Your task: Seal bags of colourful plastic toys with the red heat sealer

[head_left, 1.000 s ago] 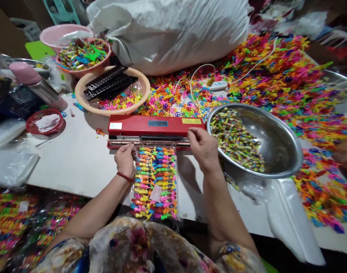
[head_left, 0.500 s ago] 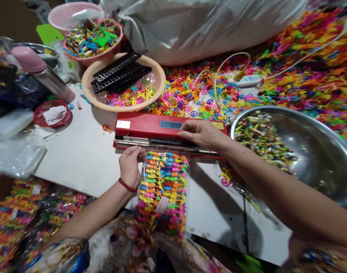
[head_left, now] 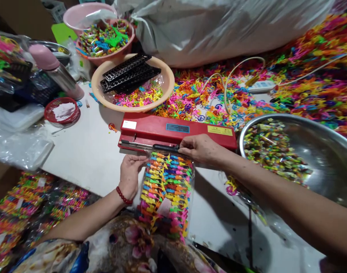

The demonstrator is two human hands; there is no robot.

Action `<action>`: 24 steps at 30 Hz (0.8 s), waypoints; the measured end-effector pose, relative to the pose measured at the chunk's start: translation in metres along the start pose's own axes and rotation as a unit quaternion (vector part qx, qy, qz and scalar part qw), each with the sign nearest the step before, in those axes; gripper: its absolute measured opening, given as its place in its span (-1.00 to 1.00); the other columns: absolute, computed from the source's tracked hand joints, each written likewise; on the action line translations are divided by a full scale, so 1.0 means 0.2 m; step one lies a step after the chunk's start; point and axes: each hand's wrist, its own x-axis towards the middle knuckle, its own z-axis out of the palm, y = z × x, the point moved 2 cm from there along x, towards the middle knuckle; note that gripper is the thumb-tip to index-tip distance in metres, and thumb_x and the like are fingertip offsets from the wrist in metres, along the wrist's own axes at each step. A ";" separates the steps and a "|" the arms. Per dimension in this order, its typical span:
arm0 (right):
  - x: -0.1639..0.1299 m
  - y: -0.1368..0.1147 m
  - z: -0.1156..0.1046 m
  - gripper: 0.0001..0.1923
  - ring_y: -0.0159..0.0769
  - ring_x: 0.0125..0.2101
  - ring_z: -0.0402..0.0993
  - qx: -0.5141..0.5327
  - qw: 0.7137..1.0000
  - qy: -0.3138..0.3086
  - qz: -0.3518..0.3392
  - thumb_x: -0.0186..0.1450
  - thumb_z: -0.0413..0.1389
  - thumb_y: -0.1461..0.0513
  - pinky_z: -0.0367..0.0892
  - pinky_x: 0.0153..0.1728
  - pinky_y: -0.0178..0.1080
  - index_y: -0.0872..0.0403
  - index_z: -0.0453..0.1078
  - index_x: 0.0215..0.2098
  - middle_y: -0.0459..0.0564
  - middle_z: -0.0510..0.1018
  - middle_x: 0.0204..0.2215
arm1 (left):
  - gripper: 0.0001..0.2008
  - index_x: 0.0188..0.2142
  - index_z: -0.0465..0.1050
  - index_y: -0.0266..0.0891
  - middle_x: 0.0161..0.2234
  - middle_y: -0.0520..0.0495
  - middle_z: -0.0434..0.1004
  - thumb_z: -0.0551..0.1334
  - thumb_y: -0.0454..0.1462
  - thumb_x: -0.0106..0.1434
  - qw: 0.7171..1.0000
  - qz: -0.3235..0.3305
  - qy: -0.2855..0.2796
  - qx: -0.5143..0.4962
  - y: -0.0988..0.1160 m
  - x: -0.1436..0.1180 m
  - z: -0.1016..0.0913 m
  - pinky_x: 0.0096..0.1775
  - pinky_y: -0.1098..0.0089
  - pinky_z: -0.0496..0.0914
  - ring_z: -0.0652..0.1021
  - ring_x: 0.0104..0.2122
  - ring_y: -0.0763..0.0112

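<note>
Sealing step: right hand [head_left: 200,148] clenched on the red sealer [head_left: 176,132] arm, left hand [head_left: 130,175] pinching the toy-filled bag [head_left: 166,193] below it; next calls for firm downward pressure.

Clear glossy plastic bag [head_left: 164,185], crinkled, packed with bright moulded plastic pieces. Sealer [head_left: 176,132]: red painted casing, smooth with a slight sheen; black matt bar along its front. Big bowl [head_left: 327,151]: polished metal, reflective. Beige basin [head_left: 164,81]: smooth matt plastic, holding black plastic grids [head_left: 128,74]. Table [head_left: 85,151]: white, matt, scuffed. Large sack [head_left: 219,26]: white woven plastic, creased. Bracelet [head_left: 122,196]: glossy red beads.
</note>
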 end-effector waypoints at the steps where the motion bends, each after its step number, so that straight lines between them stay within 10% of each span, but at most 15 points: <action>1: 0.00 -0.01 0.01 -0.87 -0.39 -0.49 0.39 -0.014 1.000 -0.004 0.004 0.30 0.16 0.26 0.14 -0.46 -0.35 0.12 0.50 -0.40 -0.07 0.55 -0.51 | -0.77 -0.42 0.33 -0.24 -0.40 -0.08 0.61 0.35 -0.35 -0.08 0.999 0.022 -0.005 0.029 0.01 -0.01 -0.03 -0.22 0.32 0.49 0.62 -0.37 0.33; 5: 0.01 -0.04 0.04 -0.87 -0.38 -0.51 0.36 -0.084 0.996 -0.011 -0.009 0.31 0.16 0.28 0.11 -0.47 -0.33 0.11 0.50 -0.40 -0.05 0.55 -0.50 | -0.91 -0.30 0.45 -0.21 -0.31 -0.06 0.56 0.28 -0.28 0.18 0.939 0.233 -0.022 0.253 0.17 0.00 -0.08 -0.22 0.34 0.44 0.54 -0.31 0.36; 9: 0.01 -0.05 0.05 -0.90 -0.34 -0.46 0.41 -0.125 0.992 -0.010 -0.025 0.29 0.16 0.28 0.11 -0.45 -0.33 0.09 0.51 -0.38 -0.04 0.58 -0.44 | -0.85 -0.19 0.56 -0.23 -0.21 -0.14 0.59 0.21 -0.30 0.29 0.744 0.414 -0.148 0.504 0.43 0.13 0.05 -0.13 0.27 0.41 0.54 -0.22 0.27; 13: 0.00 -0.05 0.06 -0.90 -0.34 -0.46 0.41 -0.135 0.990 -0.001 -0.030 0.31 0.16 0.26 0.11 -0.45 -0.33 0.09 0.51 -0.35 -0.04 0.59 -0.43 | -0.82 -0.28 0.63 -0.20 -0.28 -0.14 0.64 0.22 -0.34 0.27 0.539 0.365 -0.316 0.690 0.54 0.31 0.23 -0.21 0.32 0.38 0.57 -0.29 0.26; 16: 0.01 -0.04 0.07 -0.90 -0.33 -0.46 0.42 -0.131 0.991 -0.002 -0.029 0.31 0.16 0.26 0.11 -0.45 -0.33 0.09 0.51 -0.34 -0.04 0.59 -0.43 | -0.80 -0.25 0.67 -0.15 -0.30 -0.10 0.66 0.24 -0.33 0.24 0.436 0.310 -0.388 0.751 0.57 0.39 0.32 -0.27 0.36 0.33 0.58 -0.31 0.26; 20: 0.01 -0.04 0.07 -0.90 -0.31 -0.41 0.47 -0.131 0.991 -0.003 -0.034 0.32 0.16 0.27 0.13 -0.43 -0.32 0.10 0.50 -0.34 -0.03 0.60 -0.41 | -0.78 -0.18 0.68 -0.13 -0.31 -0.11 0.67 0.25 -0.29 0.26 0.348 0.304 -0.419 0.781 0.59 0.38 0.40 -0.32 0.32 0.29 0.56 -0.32 0.22; 24: 0.00 -0.05 0.07 -0.90 -0.30 -0.39 0.48 -0.140 0.990 -0.001 -0.031 0.33 0.15 0.27 0.14 -0.42 -0.32 0.10 0.51 -0.32 -0.01 0.61 -0.38 | -0.82 -0.26 0.65 -0.23 -0.37 -0.14 0.63 0.22 -0.34 0.28 0.329 0.310 -0.429 0.782 0.59 0.35 0.42 -0.33 0.32 0.28 0.52 -0.38 0.25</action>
